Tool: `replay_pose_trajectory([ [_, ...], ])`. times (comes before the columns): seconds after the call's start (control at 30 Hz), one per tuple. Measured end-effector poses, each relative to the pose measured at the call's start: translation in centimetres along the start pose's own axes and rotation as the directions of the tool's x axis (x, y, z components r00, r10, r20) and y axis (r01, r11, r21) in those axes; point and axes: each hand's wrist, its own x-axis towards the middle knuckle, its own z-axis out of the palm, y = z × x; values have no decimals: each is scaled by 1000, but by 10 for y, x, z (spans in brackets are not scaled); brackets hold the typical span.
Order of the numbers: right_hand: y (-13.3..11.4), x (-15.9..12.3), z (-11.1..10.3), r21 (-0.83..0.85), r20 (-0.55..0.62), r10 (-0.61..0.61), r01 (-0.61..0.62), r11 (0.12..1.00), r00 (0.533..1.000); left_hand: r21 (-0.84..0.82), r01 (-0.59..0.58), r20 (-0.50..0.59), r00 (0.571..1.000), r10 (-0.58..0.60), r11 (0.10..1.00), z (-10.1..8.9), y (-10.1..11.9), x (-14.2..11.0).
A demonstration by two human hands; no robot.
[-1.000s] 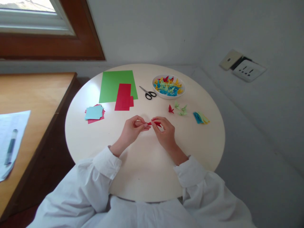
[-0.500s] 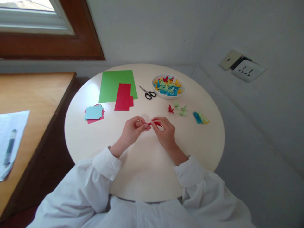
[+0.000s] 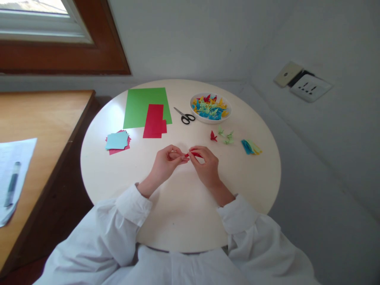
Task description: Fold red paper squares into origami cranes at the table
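Observation:
A small folded piece of red paper (image 3: 193, 154) is pinched between both hands above the round cream table (image 3: 178, 213). My left hand (image 3: 166, 162) grips its left end with curled fingers. My right hand (image 3: 205, 164) pinches its right part, fingers closed over it. Most of the red paper is hidden by the fingers. Just beyond my right hand lie a small red folded figure (image 3: 213, 136) and two pale green ones (image 3: 226, 135).
A white bowl (image 3: 210, 108) of coloured folded figures, black scissors (image 3: 185, 115), a green sheet (image 3: 147, 107) with red sheets (image 3: 154, 120) on it, a stack of blue and red squares (image 3: 118, 141) and blue-yellow pieces (image 3: 251, 147) lie on the table. A wooden desk (image 3: 35, 130) stands left.
Almost nothing has changed; the fingers of both hands have shifted slightly on the red paper, so less of it shows.

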Motion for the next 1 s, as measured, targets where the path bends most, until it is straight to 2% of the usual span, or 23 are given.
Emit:
replay_pose_trajectory([
  [0.17, 1, -1, 0, -4, 17, -8, 8, 1000, 1000, -36, 50, -1, 999, -50, 998, 2, 4, -2],
  [0.37, 0, -3, 2, -21, 51, -45, 46, 999, 998, -1, 82, 11, 997, -82, 997, 0, 0, 0],
  [0.57, -1, -3, 3, -22, 63, -67, 68, 997, 996, -14, 76, 27, 997, -76, 997, -1, -5, 2],
  [1.0, -1, -3, 4, 66, 53, 2, -6, 998, 999, 12, 22, 54, 998, -23, 1000, -2, -8, 4],
])
